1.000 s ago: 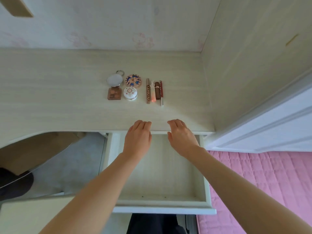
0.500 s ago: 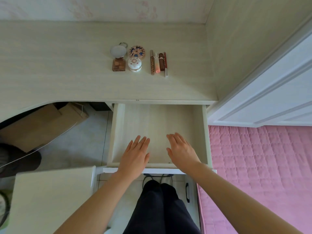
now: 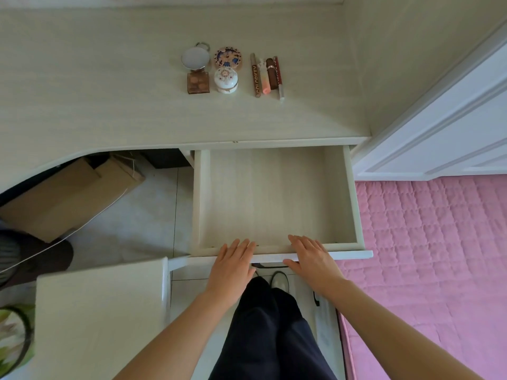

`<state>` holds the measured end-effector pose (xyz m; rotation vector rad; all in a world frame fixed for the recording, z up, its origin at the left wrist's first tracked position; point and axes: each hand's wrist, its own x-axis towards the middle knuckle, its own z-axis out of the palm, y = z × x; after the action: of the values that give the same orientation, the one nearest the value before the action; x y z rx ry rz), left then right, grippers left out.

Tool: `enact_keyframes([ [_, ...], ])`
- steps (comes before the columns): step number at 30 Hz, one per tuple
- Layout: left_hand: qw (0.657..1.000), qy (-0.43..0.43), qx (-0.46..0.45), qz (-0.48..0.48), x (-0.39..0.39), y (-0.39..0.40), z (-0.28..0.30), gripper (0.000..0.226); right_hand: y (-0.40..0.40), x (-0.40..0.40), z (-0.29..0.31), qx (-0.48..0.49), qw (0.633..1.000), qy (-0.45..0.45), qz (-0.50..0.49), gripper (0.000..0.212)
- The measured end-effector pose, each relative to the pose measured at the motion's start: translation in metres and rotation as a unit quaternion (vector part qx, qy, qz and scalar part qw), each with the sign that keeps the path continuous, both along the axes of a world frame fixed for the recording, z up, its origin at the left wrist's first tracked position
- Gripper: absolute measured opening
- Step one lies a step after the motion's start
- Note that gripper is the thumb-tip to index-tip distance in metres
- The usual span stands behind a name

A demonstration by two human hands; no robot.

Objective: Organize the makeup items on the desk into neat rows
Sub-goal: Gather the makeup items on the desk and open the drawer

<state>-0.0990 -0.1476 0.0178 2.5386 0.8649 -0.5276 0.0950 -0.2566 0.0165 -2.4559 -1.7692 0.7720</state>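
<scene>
Both hands flat on the drawer (image 3: pixel 274 198) front rail: left hand (image 3: pixel 233 263) and right hand (image 3: pixel 312 260), each grip wide, fingers straight, holding nothing. Step looks like pushing the drawer shut; w/ even pressure from both palms it shouldn't skew on its runners. Makeup items (image 3: pixel 233 71) sit well ahead of the hands on the counter (image 3: pixel 109 91), already in neat rows: round compacts left, sticks right. Legs are directly below the rail. Bed (image 3: pixel 428 256) close beside the right hand, chair (image 3: pixel 96 311) beside the left; open room mostly straight fwd.
</scene>
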Motion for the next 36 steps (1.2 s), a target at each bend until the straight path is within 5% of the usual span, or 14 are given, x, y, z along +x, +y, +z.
enact_keyframes([
  [13,0.997,-0.035,0.064,-0.020,0.005,0.012,-0.012,0.067,-0.005,0.009,-0.014,-0.025,0.995,-0.078,0.058,0.069],
  [36,0.993,-0.051,0.109,-0.006,0.029,0.035,-0.008,0.062,0.024,0.041,-0.012,-0.005,0.993,-0.081,0.091,0.062],
])
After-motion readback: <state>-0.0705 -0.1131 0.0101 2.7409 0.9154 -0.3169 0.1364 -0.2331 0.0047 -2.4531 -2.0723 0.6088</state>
